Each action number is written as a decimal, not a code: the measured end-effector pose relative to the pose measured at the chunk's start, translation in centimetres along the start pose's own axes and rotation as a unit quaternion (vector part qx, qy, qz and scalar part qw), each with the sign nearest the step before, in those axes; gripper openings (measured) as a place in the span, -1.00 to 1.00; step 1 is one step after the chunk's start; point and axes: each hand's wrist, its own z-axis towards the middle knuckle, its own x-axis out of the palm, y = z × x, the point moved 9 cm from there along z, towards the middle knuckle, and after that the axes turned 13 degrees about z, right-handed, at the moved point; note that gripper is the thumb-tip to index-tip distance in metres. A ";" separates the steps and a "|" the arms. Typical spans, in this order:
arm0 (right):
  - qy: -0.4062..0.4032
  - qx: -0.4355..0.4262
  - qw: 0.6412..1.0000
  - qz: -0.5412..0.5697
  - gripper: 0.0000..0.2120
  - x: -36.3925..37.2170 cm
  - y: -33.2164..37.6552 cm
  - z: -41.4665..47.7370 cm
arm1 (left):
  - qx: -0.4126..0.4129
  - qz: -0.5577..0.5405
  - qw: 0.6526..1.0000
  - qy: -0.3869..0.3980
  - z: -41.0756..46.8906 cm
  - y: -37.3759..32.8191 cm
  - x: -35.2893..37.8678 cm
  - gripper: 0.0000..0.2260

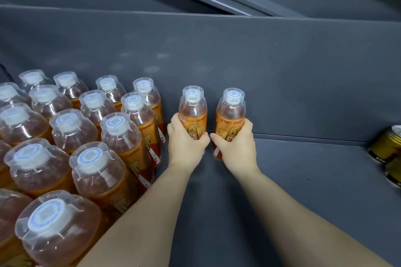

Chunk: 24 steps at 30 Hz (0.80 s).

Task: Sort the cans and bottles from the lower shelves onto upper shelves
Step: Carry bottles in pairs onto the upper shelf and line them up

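Two orange-labelled drink bottles with clear domed caps stand upright near the back of a dark grey shelf. My left hand grips the left bottle around its label. My right hand grips the right bottle the same way. The two bottles stand side by side, a small gap between them, close to the shelf's back wall. My fingers hide the lower halves of both bottles.
Several identical bottles stand packed in rows on the left of the shelf, the nearest row just left of my left hand. Two gold cans sit at the right edge. Bare shelf lies between my right hand and the cans.
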 end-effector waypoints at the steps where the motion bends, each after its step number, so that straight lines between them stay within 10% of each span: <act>1: 0.000 0.000 1.000 -0.001 -0.38 0.1 0.0 0.1 | 0.005 -0.005 1.000 0.001 0.2 0.0 0.0 -0.25; 24: -0.002 0.009 0.998 -0.069 -0.30 1.0 -1.6 1.2 | -0.044 0.069 0.997 -0.014 1.0 1.3 1.1 -0.26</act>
